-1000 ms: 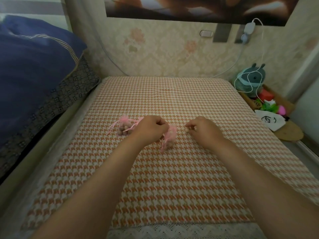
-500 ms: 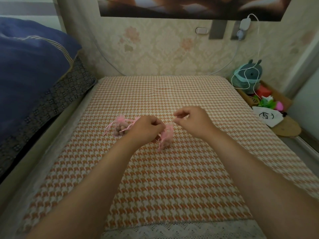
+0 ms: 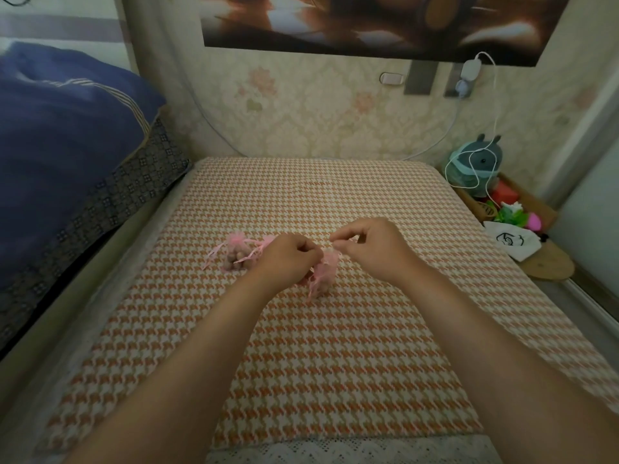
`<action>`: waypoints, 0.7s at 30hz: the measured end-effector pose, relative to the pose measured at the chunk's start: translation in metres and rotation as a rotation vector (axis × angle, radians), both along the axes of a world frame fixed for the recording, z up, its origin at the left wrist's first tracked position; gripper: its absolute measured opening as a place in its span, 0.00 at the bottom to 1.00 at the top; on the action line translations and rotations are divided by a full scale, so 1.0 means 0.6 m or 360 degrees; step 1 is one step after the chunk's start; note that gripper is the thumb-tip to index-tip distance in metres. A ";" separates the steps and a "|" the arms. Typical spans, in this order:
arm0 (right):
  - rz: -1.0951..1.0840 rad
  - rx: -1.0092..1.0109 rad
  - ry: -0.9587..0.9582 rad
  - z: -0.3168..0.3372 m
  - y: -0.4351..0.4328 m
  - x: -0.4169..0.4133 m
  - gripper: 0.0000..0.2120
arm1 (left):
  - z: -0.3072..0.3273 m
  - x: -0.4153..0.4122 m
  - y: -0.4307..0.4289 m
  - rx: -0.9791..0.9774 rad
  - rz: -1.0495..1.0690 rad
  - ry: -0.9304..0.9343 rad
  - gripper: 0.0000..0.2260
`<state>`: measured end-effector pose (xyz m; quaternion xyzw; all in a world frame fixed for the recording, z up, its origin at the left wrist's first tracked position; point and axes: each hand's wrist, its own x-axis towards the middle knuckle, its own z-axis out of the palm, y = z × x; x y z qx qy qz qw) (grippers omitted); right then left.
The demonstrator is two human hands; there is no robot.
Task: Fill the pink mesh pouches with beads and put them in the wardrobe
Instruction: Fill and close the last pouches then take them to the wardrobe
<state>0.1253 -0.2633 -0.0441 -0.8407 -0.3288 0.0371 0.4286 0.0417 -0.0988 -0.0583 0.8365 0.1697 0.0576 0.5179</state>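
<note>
Two pink mesh pouches lie on the houndstooth-covered surface. The left pouch is drawn closed, holds brownish beads and has ribbon tails spread out. The second pouch sits between my hands, beads inside. My left hand is curled at that pouch's neck, pinching its ribbon. My right hand hovers just right of it, thumb and forefinger pinching the other thin ribbon end. No wardrobe is in view.
A blue quilt on a dark patterned cover rises at the left. At the right sit a wooden box of toys, a teal plush, a white cable and a white cloth bag. Wallpapered wall behind.
My right hand moved up and left, closer to the pouch, keeping its pinch on the ribbon. My left hand stayed at the pouch's neck. The left pouch has not moved.
</note>
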 end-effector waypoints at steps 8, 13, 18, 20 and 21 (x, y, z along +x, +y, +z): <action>-0.0406 -0.0191 -0.0057 -0.040 -0.048 0.072 0.11 | 0.002 0.008 0.001 -0.0014 -0.0008 -0.0025 0.06; -0.0341 -0.0483 -0.0052 -0.076 -0.045 0.081 0.16 | 0.012 0.009 -0.004 -0.0018 -0.0188 -0.0025 0.05; -0.0296 -0.0719 -0.0239 -0.090 -0.026 0.082 0.14 | 0.011 0.009 -0.007 0.0400 -0.0306 -0.0081 0.04; -0.0298 -0.0736 -0.0309 -0.093 -0.021 0.083 0.12 | 0.012 0.009 -0.012 0.0560 -0.0306 -0.0128 0.04; -0.0299 -0.0734 -0.0326 -0.094 -0.020 0.083 0.10 | 0.011 0.009 -0.013 0.0589 -0.0297 -0.0141 0.03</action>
